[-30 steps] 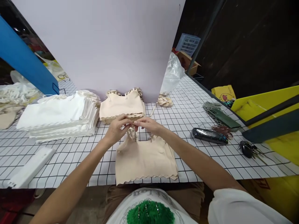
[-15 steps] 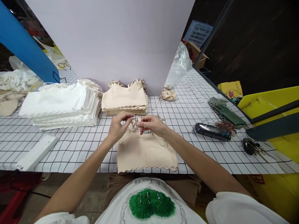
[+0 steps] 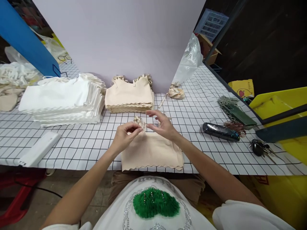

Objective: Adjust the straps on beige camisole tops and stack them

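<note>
A beige camisole-like garment (image 3: 153, 150) lies flat in front of me, its wavy hem toward the table's front edge. At its upper left, my left hand (image 3: 127, 135) is closed in a pinch on a thin beige strap (image 3: 138, 120); the exact bit between the fingertips is very small. Just right of it, my right hand (image 3: 165, 126) hovers over the garment's top with thumb and fingers apart, holding nothing that I can make out. Beyond the hands lies a stack of similar beige garments (image 3: 129, 94), straps bunched at the back.
To the left are a stack of white garments (image 3: 57, 99) and a white power strip (image 3: 40, 148). A dark glossy case (image 3: 220, 131), a green phone (image 3: 240, 114) and keys (image 3: 261, 148) lie right. A pale panel (image 3: 120, 38) stands behind the stacks.
My right thumb and fingers have spread apart from their pinch, and the hand has shifted slightly right. My left hand stays pinched, a little lower against the garment. The view has tilted slightly.
</note>
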`<action>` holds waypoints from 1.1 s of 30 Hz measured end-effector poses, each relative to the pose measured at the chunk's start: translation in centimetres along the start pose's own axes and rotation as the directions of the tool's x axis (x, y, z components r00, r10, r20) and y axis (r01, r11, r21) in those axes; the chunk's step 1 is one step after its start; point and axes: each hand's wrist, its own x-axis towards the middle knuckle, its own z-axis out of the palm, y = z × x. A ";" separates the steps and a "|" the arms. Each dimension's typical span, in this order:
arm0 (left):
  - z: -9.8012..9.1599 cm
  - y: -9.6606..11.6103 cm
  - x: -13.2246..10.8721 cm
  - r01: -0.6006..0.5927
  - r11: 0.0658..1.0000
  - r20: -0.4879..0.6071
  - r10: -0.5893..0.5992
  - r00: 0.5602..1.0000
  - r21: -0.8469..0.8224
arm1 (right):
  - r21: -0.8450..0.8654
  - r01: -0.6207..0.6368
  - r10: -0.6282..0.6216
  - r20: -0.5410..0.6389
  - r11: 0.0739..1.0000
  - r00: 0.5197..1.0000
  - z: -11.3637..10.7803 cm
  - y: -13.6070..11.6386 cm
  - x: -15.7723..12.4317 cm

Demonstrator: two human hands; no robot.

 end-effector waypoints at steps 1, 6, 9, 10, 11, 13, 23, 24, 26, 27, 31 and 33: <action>-0.2 0.2 0.1 -0.072 0.994 0.027 0.070 0.997 0.082 | -0.032 0.065 -0.062 0.084 0.997 0.995 -0.1 -0.1 -0.1; -0.6 0.9 0.4 -0.267 0.912 0.124 0.239 0.963 0.312 | -0.089 0.106 -0.078 0.272 0.990 0.959 0.4 -0.3 0.0; -0.8 0.2 -0.2 -0.252 0.908 0.125 0.222 0.967 0.336 | -0.106 0.074 -0.052 0.195 0.992 0.979 0.7 0.2 -0.2; -0.8 -0.3 -0.7 -0.238 0.901 0.126 0.206 0.971 0.363 | -0.083 0.051 -0.036 0.173 0.995 0.984 0.8 0.3 -0.3; -0.9 -0.9 -1.2 -0.219 0.885 0.126 0.182 0.975 0.411 | -0.055 0.024 -0.015 0.153 0.998 0.988 0.9 0.5 -0.6; -1.2 -2.3 -2.5 -0.166 0.821 0.122 0.118 0.986 0.547 | -0.010 -0.036 0.037 0.118 0.999 0.992 1.0 0.8 -1.2; -1.3 -5.2 -4.9 0.058 0.778 0.013 -0.085 0.996 0.626 | -0.033 -0.006 0.011 0.145 0.999 0.989 3.8 2.3 -3.1; -1.2 -5.2 -4.9 0.075 0.793 -0.004 -0.091 0.996 0.605 | -0.035 -0.006 0.011 0.149 0.999 0.989 4.1 2.5 -3.2; -1.1 -5.5 -5.0 0.102 0.809 -0.043 -0.095 0.995 0.578 | -0.024 -0.021 0.024 0.156 0.999 0.987 4.5 2.8 -3.4; -1.1 -5.7 -5.0 0.108 0.812 -0.061 -0.089 0.994 0.574 | -0.017 -0.030 0.033 0.160 0.999 0.987 4.7 2.8 -3.5; -1.1 -6.3 -5.4 0.079 0.821 -0.075 -0.044 0.996 0.566 | -0.046 -0.028 0.036 0.165 0.999 0.986 5.1 2.9 -3.8; -1.0 -6.4 -5.5 0.060 0.830 -0.066 -0.028 0.997 0.554 | -0.075 0.002 0.011 0.170 0.997 0.985 5.2 2.9 -3.7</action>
